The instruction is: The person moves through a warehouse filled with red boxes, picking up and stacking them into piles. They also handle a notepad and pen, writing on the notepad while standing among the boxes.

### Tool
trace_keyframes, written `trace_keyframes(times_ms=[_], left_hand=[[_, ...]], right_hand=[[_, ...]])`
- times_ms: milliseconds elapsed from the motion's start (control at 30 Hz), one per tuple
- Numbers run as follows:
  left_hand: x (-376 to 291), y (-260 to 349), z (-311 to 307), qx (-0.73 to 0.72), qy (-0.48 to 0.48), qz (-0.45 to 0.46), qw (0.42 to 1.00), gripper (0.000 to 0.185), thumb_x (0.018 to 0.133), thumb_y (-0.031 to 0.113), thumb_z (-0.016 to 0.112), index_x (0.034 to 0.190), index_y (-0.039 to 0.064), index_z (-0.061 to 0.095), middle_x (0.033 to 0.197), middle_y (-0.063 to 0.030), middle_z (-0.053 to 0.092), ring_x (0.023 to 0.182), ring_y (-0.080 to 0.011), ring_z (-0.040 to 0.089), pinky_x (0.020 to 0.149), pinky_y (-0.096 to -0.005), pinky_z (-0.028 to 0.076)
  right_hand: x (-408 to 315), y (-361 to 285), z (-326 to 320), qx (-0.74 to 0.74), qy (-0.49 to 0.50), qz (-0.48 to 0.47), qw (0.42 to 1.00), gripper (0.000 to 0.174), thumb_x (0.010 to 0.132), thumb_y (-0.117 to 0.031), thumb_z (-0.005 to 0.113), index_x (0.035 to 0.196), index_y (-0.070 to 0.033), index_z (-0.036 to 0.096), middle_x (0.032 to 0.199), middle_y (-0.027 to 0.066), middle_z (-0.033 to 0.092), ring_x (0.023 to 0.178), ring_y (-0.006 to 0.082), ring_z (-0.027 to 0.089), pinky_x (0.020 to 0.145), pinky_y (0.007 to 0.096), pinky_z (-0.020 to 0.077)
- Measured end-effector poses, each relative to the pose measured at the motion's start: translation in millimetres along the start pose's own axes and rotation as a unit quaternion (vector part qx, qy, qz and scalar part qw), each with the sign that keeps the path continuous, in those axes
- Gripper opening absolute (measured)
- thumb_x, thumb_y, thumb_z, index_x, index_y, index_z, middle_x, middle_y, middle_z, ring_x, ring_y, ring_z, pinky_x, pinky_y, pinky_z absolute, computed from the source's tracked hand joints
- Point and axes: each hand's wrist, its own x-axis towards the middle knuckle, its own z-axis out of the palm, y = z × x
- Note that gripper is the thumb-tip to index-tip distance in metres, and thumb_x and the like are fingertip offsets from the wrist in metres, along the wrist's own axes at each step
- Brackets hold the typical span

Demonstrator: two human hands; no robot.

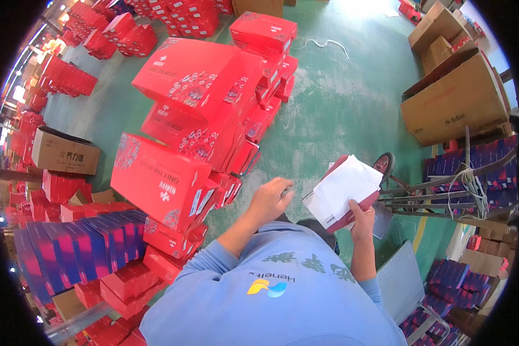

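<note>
My right hand [361, 218] grips a dark red folder or notebook [369, 201] by its near edge, the thumb on top. White sheets of paper [344, 188] lie over it, bearing some writing. My left hand [271, 198] is in front of my body with its fingers curled. A small greyish thing shows at those fingertips, too small to name. Left of that hand stands a stack of red printed cartons [160, 179], apart from it. Another red carton [186, 73] tops the pile farther ahead.
A hand cart with metal bars [432, 197] and a wheel [384, 166] stands at the right. Beyond it is an open brown cardboard box [456, 101]. Blue-and-pink boxes [80, 248] stand in a row at the left. A white cord [326, 42] lies on the green floor [324, 104].
</note>
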Motion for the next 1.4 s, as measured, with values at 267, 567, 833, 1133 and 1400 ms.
trace_keyframes(times_ms=[267,567,833,1133,1400], left_hand=[[126.9,-19.0,4.2,0.027,-0.005,-0.039,0.999,0.025,0.088,0.013,0.07,0.108,-0.001,0.066,0.093,-0.017,0.067,0.079,-0.0299,0.069,0.071,-0.0384,0.055],[248.7,-24.6,48.0,0.09,0.145,-0.131,0.977,0.024,0.087,0.018,0.069,0.106,0.003,0.067,0.096,-0.016,0.066,0.082,-0.0324,0.068,0.072,-0.0426,0.055],[286.8,3.7,107.9,0.071,0.257,-0.215,0.94,0.029,0.088,0.022,0.066,0.111,0.005,0.064,0.102,-0.017,0.064,0.091,-0.0389,0.065,0.079,-0.047,0.053],[335.4,27.1,71.6,0.066,0.264,-0.201,0.941,0.081,0.08,0.036,0.077,0.148,0.006,0.044,0.129,-0.0204,0.059,0.12,-0.0393,0.056,0.101,-0.0441,0.048],[334.2,26.5,43.0,0.007,0.258,-0.201,0.945,0.098,0.072,0.028,0.085,0.152,0.001,0.035,0.138,-0.0284,0.052,0.125,-0.0406,0.056,0.102,-0.0428,0.047]], right_hand=[[127.7,-18.9,22.3,0.003,0.013,0.067,0.998,0.028,0.088,-0.003,0.072,0.114,0.005,0.067,0.106,0.0096,0.072,0.089,0.0185,0.07,0.08,0.0322,0.0558],[336.1,-93.1,40.5,-0.118,-0.136,0.069,0.981,0.028,0.088,-0.006,0.072,0.113,0.005,0.066,0.105,0.0094,0.072,0.089,0.0184,0.068,0.08,0.0318,0.0543],[469.1,-165.4,66.5,-0.153,-0.313,0.065,0.935,0.036,0.09,-0.01,0.073,0.121,0.005,0.062,0.108,0.0105,0.07,0.093,0.0197,0.068,0.081,0.0323,0.0541],[476.8,-173.1,150.1,-0.168,-0.404,0.089,0.895,0.029,0.091,-0.008,0.07,0.116,0.006,0.065,0.105,0.0095,0.07,0.09,0.0178,0.068,0.079,0.0346,0.0536],[445.2,-173.8,199.7,-0.148,-0.415,0.179,0.88,0.027,0.089,-0.01,0.072,0.113,0.003,0.068,0.1,0.0087,0.073,0.077,0.0156,0.069,0.065,0.0289,0.0549]])
